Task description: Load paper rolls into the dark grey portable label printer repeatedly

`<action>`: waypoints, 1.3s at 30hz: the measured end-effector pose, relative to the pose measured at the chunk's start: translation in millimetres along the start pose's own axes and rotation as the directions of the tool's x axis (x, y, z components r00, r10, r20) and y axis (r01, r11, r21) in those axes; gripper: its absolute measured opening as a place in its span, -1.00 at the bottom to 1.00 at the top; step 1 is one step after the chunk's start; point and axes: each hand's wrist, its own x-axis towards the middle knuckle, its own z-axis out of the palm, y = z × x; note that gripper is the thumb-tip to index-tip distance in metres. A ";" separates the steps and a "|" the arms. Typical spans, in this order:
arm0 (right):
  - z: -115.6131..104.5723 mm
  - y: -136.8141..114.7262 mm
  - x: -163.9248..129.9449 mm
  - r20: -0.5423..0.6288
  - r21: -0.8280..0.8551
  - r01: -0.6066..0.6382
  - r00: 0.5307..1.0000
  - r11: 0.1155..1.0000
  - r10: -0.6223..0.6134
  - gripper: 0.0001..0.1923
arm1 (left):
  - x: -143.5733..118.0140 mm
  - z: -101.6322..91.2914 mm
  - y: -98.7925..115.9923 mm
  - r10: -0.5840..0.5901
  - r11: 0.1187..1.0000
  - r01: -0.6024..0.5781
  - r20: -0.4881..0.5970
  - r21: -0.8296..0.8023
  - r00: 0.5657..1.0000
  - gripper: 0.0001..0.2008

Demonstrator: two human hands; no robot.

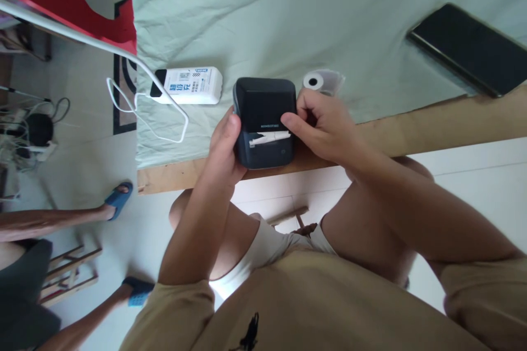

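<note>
Printer (263, 103), black: at the near edge of the table (255, 22), between both hands; torn white paper (269, 137) in its slot. Left hand (224, 145): grasping its left side. Right hand (325, 126): grasping its right edge, thumb on top. Just beyond: white roll (313, 81). Leftward: white power bank (193, 85), cable (183, 130). Far right: black phone (473, 49).

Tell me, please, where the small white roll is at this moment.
In the head view, the small white roll lies on the green cloth, to the right of the black device and just beyond the right hand.
</note>
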 end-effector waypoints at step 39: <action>-21.4 -33.3 4.6 -0.189 0.104 0.091 0.979 0.990 -0.070 -0.80 | 6.4 4.8 2.7 -0.074 0.997 0.066 -0.194 -0.044 0.978 -0.68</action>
